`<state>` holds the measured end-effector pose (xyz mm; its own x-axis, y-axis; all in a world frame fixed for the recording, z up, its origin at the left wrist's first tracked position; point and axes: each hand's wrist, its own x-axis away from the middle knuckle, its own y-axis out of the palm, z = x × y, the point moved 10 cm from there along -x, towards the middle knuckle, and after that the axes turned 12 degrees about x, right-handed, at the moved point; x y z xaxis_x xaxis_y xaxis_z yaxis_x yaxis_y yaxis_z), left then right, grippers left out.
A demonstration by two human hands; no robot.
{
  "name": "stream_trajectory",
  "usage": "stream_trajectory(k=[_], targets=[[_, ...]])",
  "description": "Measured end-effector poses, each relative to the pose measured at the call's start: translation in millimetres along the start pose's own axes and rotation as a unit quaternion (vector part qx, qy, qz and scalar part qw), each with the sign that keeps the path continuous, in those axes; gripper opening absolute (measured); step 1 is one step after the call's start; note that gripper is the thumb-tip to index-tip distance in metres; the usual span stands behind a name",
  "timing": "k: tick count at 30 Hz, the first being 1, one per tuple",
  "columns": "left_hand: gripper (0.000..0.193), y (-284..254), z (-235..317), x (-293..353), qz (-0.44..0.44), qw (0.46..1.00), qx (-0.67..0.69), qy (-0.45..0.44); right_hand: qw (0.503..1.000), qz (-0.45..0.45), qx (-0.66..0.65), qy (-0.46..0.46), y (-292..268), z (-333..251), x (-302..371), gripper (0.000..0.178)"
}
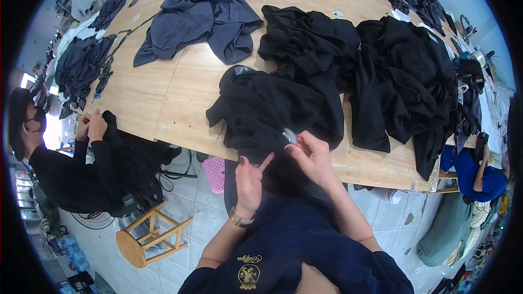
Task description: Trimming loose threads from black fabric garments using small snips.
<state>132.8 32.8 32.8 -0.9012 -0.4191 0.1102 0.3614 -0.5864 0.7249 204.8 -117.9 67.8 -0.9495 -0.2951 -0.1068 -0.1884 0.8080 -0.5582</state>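
A black garment [272,103] lies crumpled at the near edge of the table, its lower part hanging over the edge in front of me. My left hand [249,185], with a watch on the wrist, grips the garment's near edge. Its thumb and one finger point up, with black cloth between them; the other fingers are partly hidden. In my right hand [313,159] is a small pair of thread snips [290,136], silver with a bit of pink. The tips of the snips rest over the cloth, just beyond my left hand.
More black garments [403,76] are heaped to the right, and a dark grey garment [190,22] lies at the far left of the wooden table [185,111]. One person [71,169] sits at left handling black cloth; another in blue [474,174] is at right. A wooden stool [131,247] stands below left.
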Motion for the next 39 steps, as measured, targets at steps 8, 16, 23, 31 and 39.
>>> stream_trajectory(k=[8,16,23,31,39], targets=[[0.055,2,11,-8,-0.048,0.983,0.140,-0.112,0.937,-0.021,-0.321,0.134,27,51,3,0.026],[0.070,2,6,-5,-0.053,0.978,0.159,-0.125,0.964,-0.047,-0.234,0.121,41,46,5,0.017],[0.072,-5,2,-4,-0.051,0.969,0.202,-0.130,0.953,-0.055,-0.292,0.054,54,23,1,0.015],[0.073,1,-3,-2,-0.056,0.931,0.310,-0.184,0.944,-0.069,-0.320,0.047,54,11,4,0.022],[0.042,-1,-2,-2,0.042,0.966,0.205,-0.152,0.989,0.046,-0.133,-0.054,26,-16,2,0.030]])
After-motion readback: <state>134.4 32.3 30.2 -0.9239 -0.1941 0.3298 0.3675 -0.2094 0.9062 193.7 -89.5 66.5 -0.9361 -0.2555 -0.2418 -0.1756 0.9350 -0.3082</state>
